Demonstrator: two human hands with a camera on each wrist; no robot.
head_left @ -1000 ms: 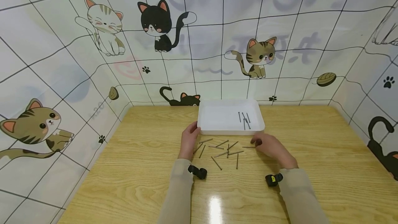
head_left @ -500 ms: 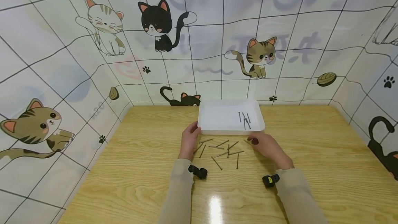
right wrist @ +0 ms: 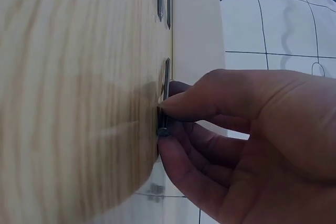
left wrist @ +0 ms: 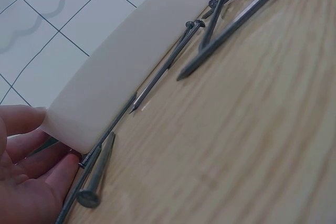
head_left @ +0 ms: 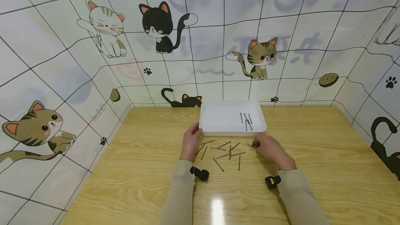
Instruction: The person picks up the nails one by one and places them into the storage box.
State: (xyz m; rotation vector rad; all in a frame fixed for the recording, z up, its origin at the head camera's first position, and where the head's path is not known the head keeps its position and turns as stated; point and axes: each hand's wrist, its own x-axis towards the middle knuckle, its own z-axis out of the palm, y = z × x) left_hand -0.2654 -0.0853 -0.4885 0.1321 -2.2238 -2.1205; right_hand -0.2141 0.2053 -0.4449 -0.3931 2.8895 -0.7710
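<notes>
Grey and slim, a nail (head_left: 251,146) sits pinched between the thumb and fingers of your right hand (head_left: 271,148), just in front of the near right corner of the white tray (head_left: 218,119), its free end sticking out to the left of your fingertips. Your left hand (head_left: 190,141) grips the tray by its near left corner, and loose nails (head_left: 218,164) lie scattered on the wooden table (head_left: 143,183) between your two hands, some of them just beside the left one. Farther off, a small group of nails (head_left: 241,118) lies inside the tray, toward its right side; only the head view lets you see these, since both wrist views give you just the tray's outer wall. From your right wrist you can make out what the head view hides: the flat head of the pinched nail close against your curled fingers, your thumb lying across the shank, the point directed away. Whether that nail touches the table, you cannot tell. From your left wrist you see your thumb against the tray wall and your fingers at its lower edge, with several nails lying along the foot of the tray, one round head near your fingertips
</notes>
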